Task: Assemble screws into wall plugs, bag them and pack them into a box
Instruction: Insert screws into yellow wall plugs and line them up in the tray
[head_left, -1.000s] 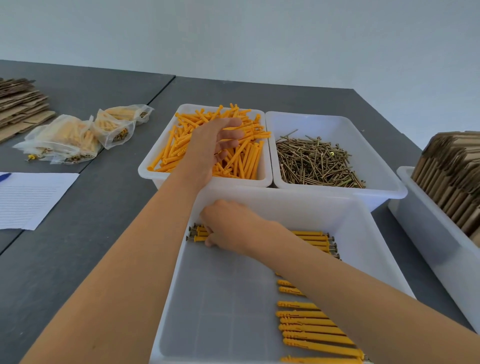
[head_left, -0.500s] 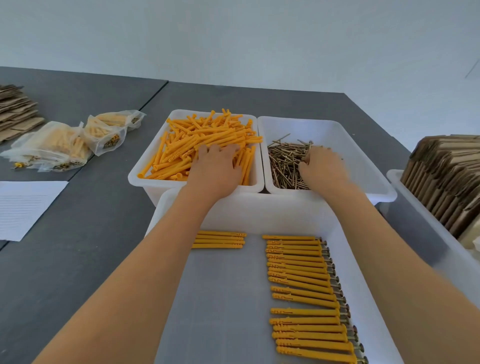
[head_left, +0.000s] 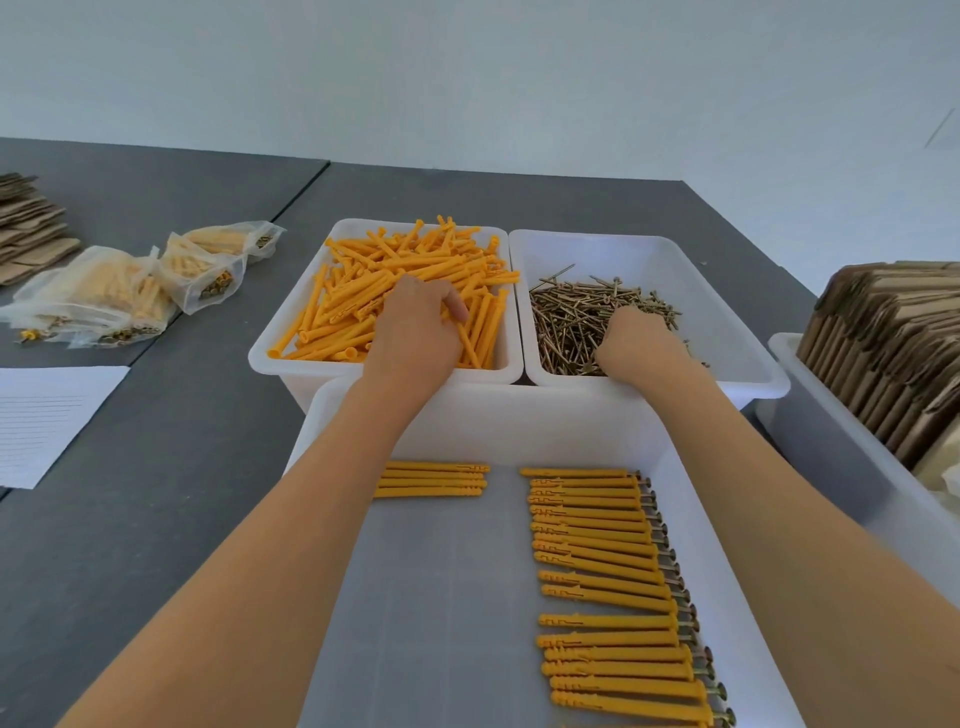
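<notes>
1. Over the two far tubs, both hands as half a second back: left hand (head_left: 415, 332) down in the plug pile, right hand (head_left: 631, 338) down in the screw pile; a second back, right hand was low in the near tub at the short row and left hand hovered open over the plugs.
2. Left hand: fingers curled into the orange wall plugs (head_left: 374, 296), gripping some; earlier lay flatter on top.
3. Right hand: knuckles up, fingers buried among the screws (head_left: 576, 317); cannot tell whether pinching a screw or not.
4. Far left tub (head_left: 283, 358): white, heaped with loose wall plugs lying every way.
5. Far right tub (head_left: 727, 332): white, touching the left one, screws piled toward its left half, right part of floor bare.
6. Near tub (head_left: 727, 571): white, large, just in front of both; holds assembled plugs (head_left: 602, 577) in a long row along the right side, screw heads pointing right, plus a short row (head_left: 431, 480) of four at the far left, partly behind the left forearm.
7. Side tub (head_left: 810, 447) at right edge: folded cardboard boxes (head_left: 883, 343) standing on edge.
8. On the desk (head_left: 182, 441) at left: filled clear bags (head_left: 104, 296) of plugs and screws, lined paper sheet (head_left: 47, 415), flat cardboard stack (head_left: 26, 228) at far left edge.
</notes>
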